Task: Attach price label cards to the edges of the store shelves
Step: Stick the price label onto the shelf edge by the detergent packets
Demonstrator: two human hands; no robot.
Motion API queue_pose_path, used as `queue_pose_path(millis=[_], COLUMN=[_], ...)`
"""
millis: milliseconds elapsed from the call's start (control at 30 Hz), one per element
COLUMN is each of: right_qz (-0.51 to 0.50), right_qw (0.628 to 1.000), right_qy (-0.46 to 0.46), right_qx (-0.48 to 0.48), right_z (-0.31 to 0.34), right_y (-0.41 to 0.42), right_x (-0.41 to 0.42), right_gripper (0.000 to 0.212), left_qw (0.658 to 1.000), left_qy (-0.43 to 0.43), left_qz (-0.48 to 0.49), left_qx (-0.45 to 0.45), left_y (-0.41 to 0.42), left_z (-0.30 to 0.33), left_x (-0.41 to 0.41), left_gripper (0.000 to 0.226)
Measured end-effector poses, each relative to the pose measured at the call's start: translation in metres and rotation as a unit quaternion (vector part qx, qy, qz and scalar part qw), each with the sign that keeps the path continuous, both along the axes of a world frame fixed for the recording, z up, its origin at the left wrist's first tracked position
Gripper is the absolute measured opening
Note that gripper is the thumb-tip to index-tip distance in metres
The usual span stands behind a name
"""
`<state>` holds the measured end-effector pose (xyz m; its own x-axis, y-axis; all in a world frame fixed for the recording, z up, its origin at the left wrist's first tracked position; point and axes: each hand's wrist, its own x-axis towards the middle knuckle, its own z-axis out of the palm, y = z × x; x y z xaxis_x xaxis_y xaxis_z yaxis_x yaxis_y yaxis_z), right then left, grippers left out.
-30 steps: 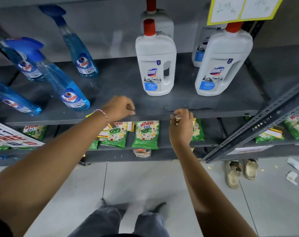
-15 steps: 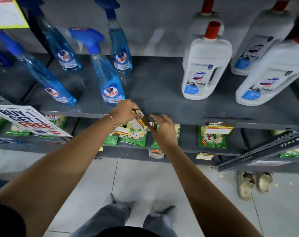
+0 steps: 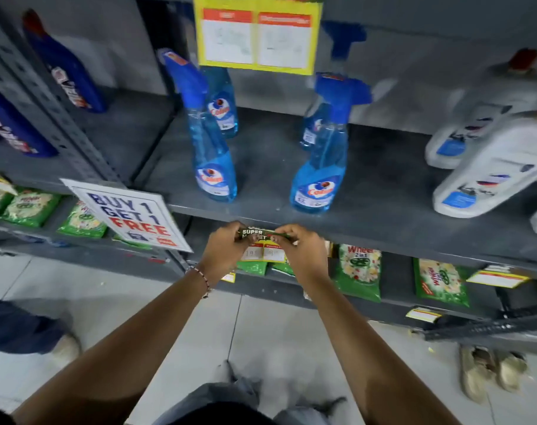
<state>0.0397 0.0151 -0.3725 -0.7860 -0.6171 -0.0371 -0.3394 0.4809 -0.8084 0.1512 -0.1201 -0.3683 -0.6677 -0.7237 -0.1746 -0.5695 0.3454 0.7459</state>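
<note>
My left hand and my right hand both pinch the top corners of one price label card, green on top with "SUPER MARKET" print and white price boxes below. They hold it against the front edge of the grey metal shelf, right under two blue spray bottles. Another label card hangs on the lower shelf edge at the right, and a small yellow one sits below it.
A "BUY 1 GET 1 FREE" sign sticks out left of my hands. White detergent jugs stand on the right. Green detergent packets line the lower shelf. A yellow sign hangs above. Sandals and another person's foot are on the floor.
I have shifted left along the shelf, from the white jugs to the spray bottles. Both hands came together and now hold one card spread against the shelf edge.
</note>
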Motion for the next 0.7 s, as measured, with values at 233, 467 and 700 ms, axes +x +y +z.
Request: queue_pose_path(millis=[233, 467, 700], right_qz=[-0.047, -0.101, -0.159], right_qw=[0.995, 0.982, 0.956], right_qy=[0.079, 0.152, 0.236], right_qx=[0.035, 0.041, 0.077], right_z=[-0.018, -0.017, -0.003], right_y=[-0.042, -0.054, -0.047], right_x=[0.025, 0.034, 0.024], right_gripper=[0.014, 0.008, 0.026], left_qw=[0.999, 0.997, 0.97], left_qy=[0.01, 0.004, -0.088], left_qz=[-0.025, -0.026, -0.05], left_qx=[-0.027, -0.077, -0.223], left_y=[-0.035, -0.041, -0.04], left_z=[-0.001, -0.011, -0.007], left_x=[0.011, 0.006, 0.007], left_gripper=[0.024, 0.031, 0.038])
